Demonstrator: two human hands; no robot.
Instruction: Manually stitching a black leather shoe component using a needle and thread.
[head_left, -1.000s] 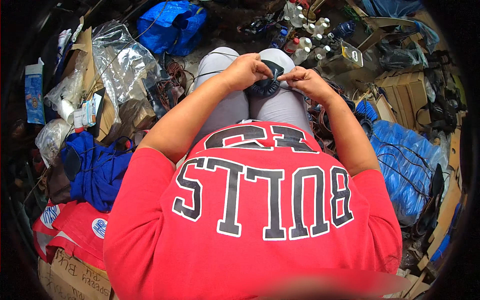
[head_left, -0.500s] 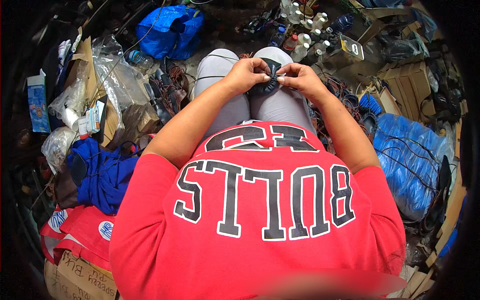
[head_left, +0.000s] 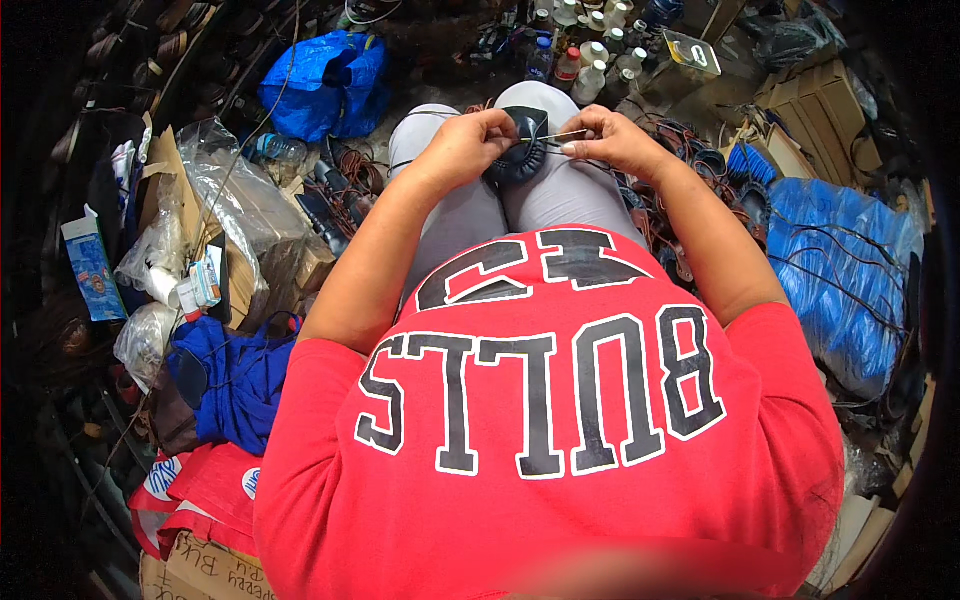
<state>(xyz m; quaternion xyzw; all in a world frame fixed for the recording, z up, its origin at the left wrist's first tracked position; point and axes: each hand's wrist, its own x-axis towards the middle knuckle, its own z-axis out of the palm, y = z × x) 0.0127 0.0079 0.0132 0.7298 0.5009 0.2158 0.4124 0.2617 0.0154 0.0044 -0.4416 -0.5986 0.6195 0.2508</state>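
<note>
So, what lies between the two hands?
In the head view, a black puckered piece lies between the left hand and right hand, plus a thin strand, possibly thread or a needle.

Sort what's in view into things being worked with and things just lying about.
In use:
- black pleated piece at the knees, left hand on it
- thin strand or needle, too fine to tell, pinched by the right hand

Apparently just lying about:
- blue bag
- cardboard box
- plastic-wrapped blue bundle
- blue cloth
</note>
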